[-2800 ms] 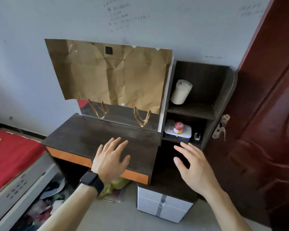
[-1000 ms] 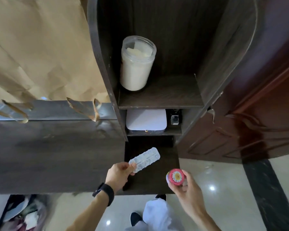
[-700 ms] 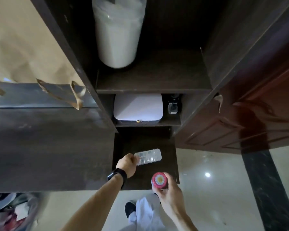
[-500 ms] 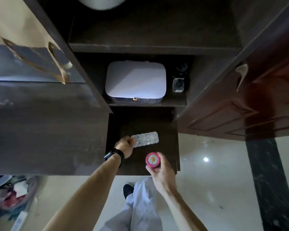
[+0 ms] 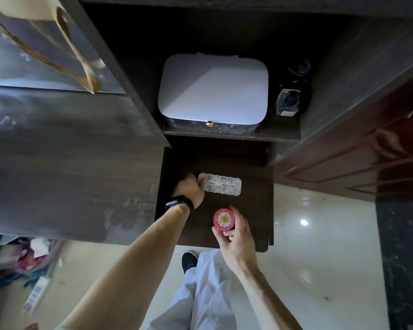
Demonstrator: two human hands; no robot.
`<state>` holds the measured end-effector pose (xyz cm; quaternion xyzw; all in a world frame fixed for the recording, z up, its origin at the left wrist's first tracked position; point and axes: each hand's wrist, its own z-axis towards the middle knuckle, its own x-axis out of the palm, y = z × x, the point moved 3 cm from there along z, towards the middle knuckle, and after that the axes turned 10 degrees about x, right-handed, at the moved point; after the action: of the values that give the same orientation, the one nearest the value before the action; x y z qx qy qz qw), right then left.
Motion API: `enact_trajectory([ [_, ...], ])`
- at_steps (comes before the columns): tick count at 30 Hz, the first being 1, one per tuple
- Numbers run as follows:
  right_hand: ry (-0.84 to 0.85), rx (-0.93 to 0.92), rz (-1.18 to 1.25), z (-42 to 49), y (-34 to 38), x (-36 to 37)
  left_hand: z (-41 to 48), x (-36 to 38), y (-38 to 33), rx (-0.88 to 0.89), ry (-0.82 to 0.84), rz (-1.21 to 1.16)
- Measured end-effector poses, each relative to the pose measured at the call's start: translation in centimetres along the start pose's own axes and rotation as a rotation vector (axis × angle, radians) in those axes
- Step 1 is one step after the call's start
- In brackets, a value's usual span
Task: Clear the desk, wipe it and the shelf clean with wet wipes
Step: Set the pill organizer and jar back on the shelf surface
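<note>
Hands first: my left hand (image 5: 190, 189) pinches one short end of a clear, silvery blister strip of pills (image 5: 220, 186), and my right hand (image 5: 235, 236) is closed round a small round jar with a pink lid bearing a daisy print (image 5: 224, 219), fingertips (image 5: 229, 233) under its rim. Both are over the low dark wooden ledge (image 5: 253, 210) that sticks out below the shelf unit, the strip lying nearly flat on or just above it; I cannot tell whether it touches.

I judge the strip feather-light and a bit springy, so an end pinch is enough, though it may flex. The jar looks small, rigid and smooth, best gripped round its sides, since the lid could be loose.

Beyond them, a white rounded box with a small gold knob (image 5: 212, 91) and a small dark glass bottle (image 5: 287, 102) sit in the lower shelf compartment (image 5: 281, 132); the dark wooden desk (image 5: 69, 163) to the left looks bare.

Compared with half a second ago, both hands have sunk closer to the ledge, the strip has levelled out, and my view has dropped so the upper shelf is gone.
</note>
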<state>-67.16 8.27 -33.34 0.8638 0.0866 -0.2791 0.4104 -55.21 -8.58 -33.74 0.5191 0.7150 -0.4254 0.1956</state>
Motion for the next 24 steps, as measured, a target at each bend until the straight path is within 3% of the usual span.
enact_trajectory([
  [7,0.052,0.022,-0.068,0.3,0.4,-0.4,-0.6,-0.1,-0.9,-0.019,-0.004,0.137],
  [14,0.192,0.087,-0.148,-1.3,2.9,-3.8,-4.5,-3.2,-2.0,-0.051,-0.016,0.017],
  [17,0.134,0.052,-0.16,-2.8,6.6,-7.4,-8.7,-6.9,-2.6,0.036,-0.045,-0.022],
  [20,0.034,0.04,-0.054,-3.6,11.8,-11.2,-12.8,-12.4,-3.5,0.17,-0.204,-0.044],
  [24,-0.1,0.014,0.102,-3.0,18.6,-15.0,-17.4,-20.4,-5.0,0.417,-0.666,0.006],
])
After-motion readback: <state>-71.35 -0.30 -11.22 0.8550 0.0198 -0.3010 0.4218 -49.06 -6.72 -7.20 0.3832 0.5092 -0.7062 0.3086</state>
